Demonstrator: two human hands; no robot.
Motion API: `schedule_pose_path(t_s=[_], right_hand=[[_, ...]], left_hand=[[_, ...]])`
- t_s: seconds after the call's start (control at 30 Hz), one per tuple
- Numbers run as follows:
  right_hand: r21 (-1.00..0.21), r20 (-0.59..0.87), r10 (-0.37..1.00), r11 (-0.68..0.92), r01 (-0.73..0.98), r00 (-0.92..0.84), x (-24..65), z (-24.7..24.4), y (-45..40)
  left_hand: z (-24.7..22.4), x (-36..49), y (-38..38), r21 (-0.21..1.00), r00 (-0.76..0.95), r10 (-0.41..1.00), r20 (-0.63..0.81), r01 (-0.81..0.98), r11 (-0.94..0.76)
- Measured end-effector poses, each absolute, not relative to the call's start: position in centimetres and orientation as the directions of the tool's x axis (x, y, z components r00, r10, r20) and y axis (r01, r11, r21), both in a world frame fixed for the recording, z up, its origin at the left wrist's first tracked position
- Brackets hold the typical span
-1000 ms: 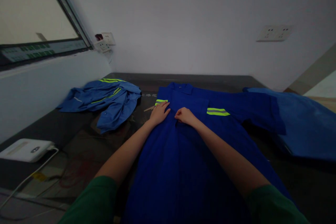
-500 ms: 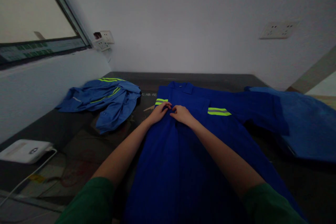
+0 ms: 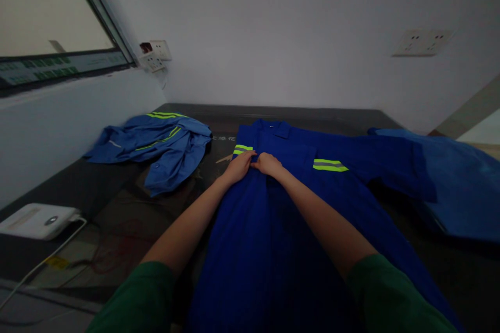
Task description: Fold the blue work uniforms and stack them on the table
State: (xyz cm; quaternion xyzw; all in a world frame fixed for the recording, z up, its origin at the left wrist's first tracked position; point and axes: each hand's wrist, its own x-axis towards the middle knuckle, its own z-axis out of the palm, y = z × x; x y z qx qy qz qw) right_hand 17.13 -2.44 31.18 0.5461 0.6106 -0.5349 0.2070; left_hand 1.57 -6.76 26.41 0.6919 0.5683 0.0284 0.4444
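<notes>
A dark blue work coverall [image 3: 242, 250] with yellow-green reflective stripes lies front up on the dark table, its collar toward the wall. One sleeve stretches to the right; the left sleeve does not show. At the front opening, on the chest, my left hand [image 3: 239, 166] and my right hand [image 3: 269, 163] meet, fingertips nearly touching. Both have their fingers bent and pinched on the edge of the cloth. Whatever small fastening may lie under the fingertips is hidden.
A lighter blue jacket [image 3: 172, 140] lies crumpled at the back left. Blue folded cloth [image 3: 464, 182] is at the right, partly under the sleeve. A white device [image 3: 39, 221] with a cable sits at the left edge. Wall sockets [image 3: 422, 42] are above the table [image 3: 332, 114].
My hands have drawn closer together at the front opening, and the right fingers have curled in more. The view has shifted slightly; the garments lie as before.
</notes>
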Motion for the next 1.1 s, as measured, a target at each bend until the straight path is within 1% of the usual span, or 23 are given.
schedule_pose_path(t_s=[0.07, 0.13, 0.2, 0.27, 0.33, 0.37, 0.43, 0.5, 0.57, 0.67, 0.77, 0.83, 0.9, 0.97, 1.1], right_hand=[[-0.465, -0.818, 0.455, -0.163, 0.87, -0.351, 17.3, 31.2, -2.7], [-0.469, -0.787, 0.51, -0.128, 0.874, -0.347, 17.5, 31.5, -3.6], [-0.452, -0.719, 0.606, -0.038, 0.891, -0.339, 17.7, 31.7, -4.8], [-0.434, -0.626, 0.686, 0.089, 0.896, -0.371, 18.0, 31.9, -5.9], [-0.424, -0.565, 0.715, 0.176, 0.888, -0.411, 18.4, 31.8, -6.5], [-0.42, -0.556, 0.719, 0.192, 0.887, -0.418, 18.7, 31.7, -6.5], [-0.429, -0.568, 0.71, 0.176, 0.886, -0.416, 19.2, 31.8, -6.1], [-0.474, -0.577, 0.702, 0.128, 0.871, -0.417, 19.8, 32.3, -5.5], [-0.533, -0.54, 0.725, 0.098, 0.84, -0.427, 20.2, 33.3, -5.3], [-0.622, -0.449, 0.729, 0.159, 0.766, -0.517, 20.7, 34.9, -6.5], [-0.678, -0.426, 0.64, 0.242, 0.694, -0.639, 21.4, 35.6, -8.9], [-0.692, -0.429, 0.601, 0.261, 0.673, -0.674, 22.2, 35.3, -10.2], [-0.705, -0.426, 0.602, 0.248, 0.665, -0.676, 23.1, 34.9, -10.8], [-0.715, -0.415, 0.648, 0.202, 0.67, -0.638, 24.1, 34.7, -10.7], [-0.735, -0.376, 0.743, 0.126, 0.667, -0.554, 25.5, 36.0, -9.8]], left_hand=[[26.6, 1.6, -6.7, 0.624, 0.351, 0.796, -0.493, 0.78, 0.043], [26.7, 1.7, -6.7, 0.607, 0.356, 0.785, -0.507, 0.794, 0.032], [26.9, 1.7, -6.6, 0.597, 0.363, 0.784, -0.504, 0.802, 0.012], [27.1, 1.8, -6.6, 0.586, 0.374, 0.786, -0.493, 0.81, -0.017], [27.3, 2.0, -6.6, 0.568, 0.389, 0.779, -0.491, 0.822, -0.052], [27.4, 2.0, -6.7, 0.554, 0.396, 0.774, -0.495, 0.829, -0.069], [27.6, 2.2, -6.7, 0.522, 0.402, 0.759, -0.512, 0.847, -0.096], [27.6, 2.3, -6.8, 0.488, 0.399, 0.746, -0.533, 0.865, -0.114], [27.5, 2.4, -6.8, 0.456, 0.391, 0.733, -0.556, 0.881, -0.124], [27.5, 2.5, -6.8, 0.429, 0.393, 0.712, -0.582, 0.892, -0.142], [27.6, 2.5, -6.8, 0.423, 0.393, 0.708, -0.587, 0.894, -0.146], [27.6, 2.5, -6.9, 0.419, 0.382, 0.72, -0.579, 0.897, -0.138], [27.5, 2.5, -7.0, 0.426, 0.374, 0.738, -0.562, 0.895, -0.13], [27.7, 2.5, -6.9, 0.45, 0.374, 0.763, -0.527, 0.884, -0.123], [28.9, 2.9, -6.5, 0.567, 0.433, 0.814, -0.388, 0.808, -0.16]])
